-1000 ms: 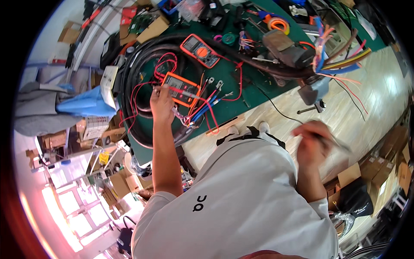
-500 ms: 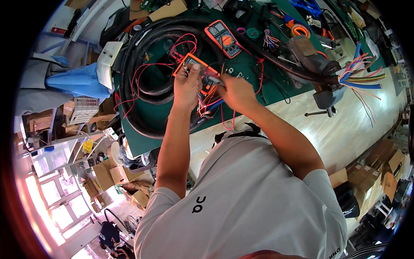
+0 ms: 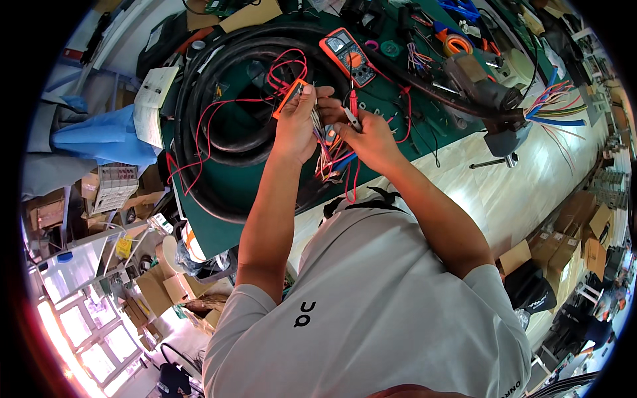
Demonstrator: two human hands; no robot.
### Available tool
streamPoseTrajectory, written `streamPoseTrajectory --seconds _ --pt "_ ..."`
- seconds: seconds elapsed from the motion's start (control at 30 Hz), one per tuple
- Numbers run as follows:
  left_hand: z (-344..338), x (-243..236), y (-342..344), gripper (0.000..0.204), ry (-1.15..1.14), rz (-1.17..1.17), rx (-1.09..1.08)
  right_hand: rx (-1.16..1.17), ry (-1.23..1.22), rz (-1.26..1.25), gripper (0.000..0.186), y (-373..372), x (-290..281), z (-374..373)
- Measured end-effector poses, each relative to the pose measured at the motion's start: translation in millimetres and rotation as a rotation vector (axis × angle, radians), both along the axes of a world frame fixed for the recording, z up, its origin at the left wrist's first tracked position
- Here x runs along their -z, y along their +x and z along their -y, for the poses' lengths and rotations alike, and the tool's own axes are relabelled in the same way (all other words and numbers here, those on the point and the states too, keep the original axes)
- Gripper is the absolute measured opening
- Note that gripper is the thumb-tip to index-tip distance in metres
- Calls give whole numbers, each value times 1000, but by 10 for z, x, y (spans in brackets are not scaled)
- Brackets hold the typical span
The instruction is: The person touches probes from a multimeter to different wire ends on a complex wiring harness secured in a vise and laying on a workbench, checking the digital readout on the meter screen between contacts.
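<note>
My left hand point(image 3: 295, 129) is closed around an orange-edged handheld meter point(image 3: 290, 99), tilted so that mostly its narrow side shows. My right hand point(image 3: 373, 142) pinches a slim pen-shaped test probe point(image 3: 353, 106), red above and pale near the fingers; its exact form is hard to make out. The fingertips of both hands are close together. Below and between them hangs a bundle of thin multicoloured wires point(image 3: 326, 159). Red test leads point(image 3: 286, 66) loop beside the left hand. Beyond the right hand an orange multimeter point(image 3: 348, 56) with a round dial lies on the green bench mat point(image 3: 219, 233).
A thick black cable point(image 3: 189, 132) lies coiled on the bench. Its stripped end, with fanned coloured conductors point(image 3: 554, 113), passes over a bench vise point(image 3: 501, 142) at the right. Orange tape point(image 3: 458, 45) and loose tools lie at the back. Cardboard boxes point(image 3: 554, 249) stand on the floor.
The meter in my left hand has turned from face-up to edge-on. My right hand has moved slightly right and down, off the meter's face, with the probe now pointing upward.
</note>
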State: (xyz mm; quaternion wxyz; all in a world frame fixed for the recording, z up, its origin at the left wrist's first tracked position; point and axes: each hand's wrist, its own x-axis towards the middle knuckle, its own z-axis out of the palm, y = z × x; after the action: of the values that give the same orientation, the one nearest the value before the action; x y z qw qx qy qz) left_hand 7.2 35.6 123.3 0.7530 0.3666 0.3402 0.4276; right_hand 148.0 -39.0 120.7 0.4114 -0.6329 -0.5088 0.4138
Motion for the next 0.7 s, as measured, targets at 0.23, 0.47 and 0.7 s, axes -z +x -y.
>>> streamPoseTrajectory --seconds 0.23,0.47,0.7 --pt "-24 -36 -15 44 -90 90 -25 59 40 81 31 -232 -20 -87" --pt "-91 147 -35 46 -107 145 -159 32 -12 -88 28 -313 79 -224" --pt "-131 180 -202 47 -101 131 -305 261 14 426 34 -165 327 -288"
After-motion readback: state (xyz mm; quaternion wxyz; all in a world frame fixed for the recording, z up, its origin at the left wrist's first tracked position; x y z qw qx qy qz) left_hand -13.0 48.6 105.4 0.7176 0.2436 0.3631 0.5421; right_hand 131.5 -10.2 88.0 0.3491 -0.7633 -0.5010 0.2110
